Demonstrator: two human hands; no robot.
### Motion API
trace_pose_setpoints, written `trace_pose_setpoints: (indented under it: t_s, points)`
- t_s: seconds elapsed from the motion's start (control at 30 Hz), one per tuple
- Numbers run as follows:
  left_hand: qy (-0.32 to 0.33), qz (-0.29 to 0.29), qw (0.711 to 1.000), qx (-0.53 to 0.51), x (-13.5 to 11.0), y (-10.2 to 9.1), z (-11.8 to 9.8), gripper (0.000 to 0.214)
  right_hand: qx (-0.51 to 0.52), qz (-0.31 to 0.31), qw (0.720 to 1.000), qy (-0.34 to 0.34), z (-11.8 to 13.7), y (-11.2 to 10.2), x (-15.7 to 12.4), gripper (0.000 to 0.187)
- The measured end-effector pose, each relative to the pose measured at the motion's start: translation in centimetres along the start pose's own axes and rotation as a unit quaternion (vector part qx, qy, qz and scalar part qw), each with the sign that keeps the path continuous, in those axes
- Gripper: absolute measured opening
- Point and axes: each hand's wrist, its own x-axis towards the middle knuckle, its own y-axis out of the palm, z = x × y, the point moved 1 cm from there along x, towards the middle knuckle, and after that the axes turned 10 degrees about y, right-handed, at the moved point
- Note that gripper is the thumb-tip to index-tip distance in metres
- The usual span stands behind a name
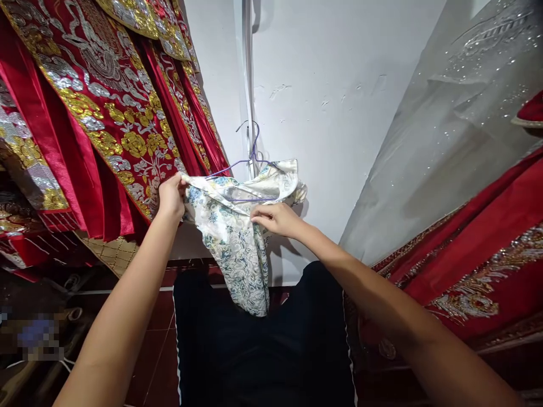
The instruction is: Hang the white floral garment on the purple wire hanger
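Observation:
A white dress [237, 249] with a blue and green floral pattern hangs from a purple wire hanger [255, 148] in front of me. My left hand [172, 198] is closed on the garment's shoulder edge at the left. With thumb and fingers pinched together, my right hand [275, 218] grips the edge of the neckline near the middle. The hanger's lower bar shows through the open neck. A dark line runs down the dress below my right hand. Its bottom end reaches down in front of my dark trousers [258, 362].
Red garments with gold and silver embroidery [131, 130] hang at the left. A sheer sparkling white fabric [449, 124] and a red embroidered garment [475, 254] hang at the right. Behind the hanger, a thin white pole [246, 73] stands against the white wall [331, 73]. Dark red tiles [148, 350] cover the floor.

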Motion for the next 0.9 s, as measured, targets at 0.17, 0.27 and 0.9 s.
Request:
trace_pose_setpoints:
  t_s: [0.17, 0.27, 0.9]
  points:
    - [-0.101, 0.003, 0.995, 0.021, -3.8, -2.3, 4.6, 0.026, -0.019, 0.048, 0.998, -0.025, 0.5, 0.8, -0.1, 0.018]
    - [-0.122, 0.048, 0.990, 0.058, -6.8, -3.2, 7.3, 0.026, -0.038, 0.038, 0.998, -0.008, -0.1, 0.2, -0.4, 0.018]
    - [-0.024, 0.317, 0.946, 0.066, -17.2, 5.9, 5.6, 0.032, 0.064, 0.115, 0.983, 0.124, -3.1, 2.5, -3.6, 0.017]
